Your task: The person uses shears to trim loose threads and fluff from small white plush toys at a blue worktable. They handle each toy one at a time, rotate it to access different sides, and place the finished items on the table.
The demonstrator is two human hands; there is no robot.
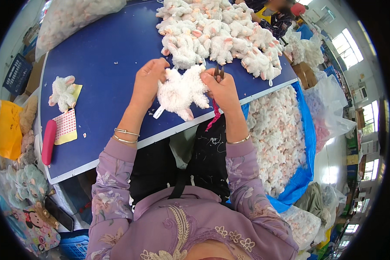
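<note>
A fluffy white plush toy [180, 93] with a pink ear and a small white tag is stretched between my hands, above the table's near edge. The fingers of my left hand [148, 82] are closed on its left side. My right hand [222, 89] pinches its right side. Dark-tipped thread snips [219, 73] are also gripped in this right hand, tips pointing away from me. A pink strip [214, 116] hangs below that hand. Just beyond lies a heap of similar white plush toys [216, 34].
On the blue table [112, 52], a single plush toy [63, 93], a sticker sheet [66, 127] and a pink case [49, 142] lie left. A blue-lined container of plush [277, 134] stands right. A plastic bag [73, 21] fills the far left. Another person [275, 17] is beyond the heap.
</note>
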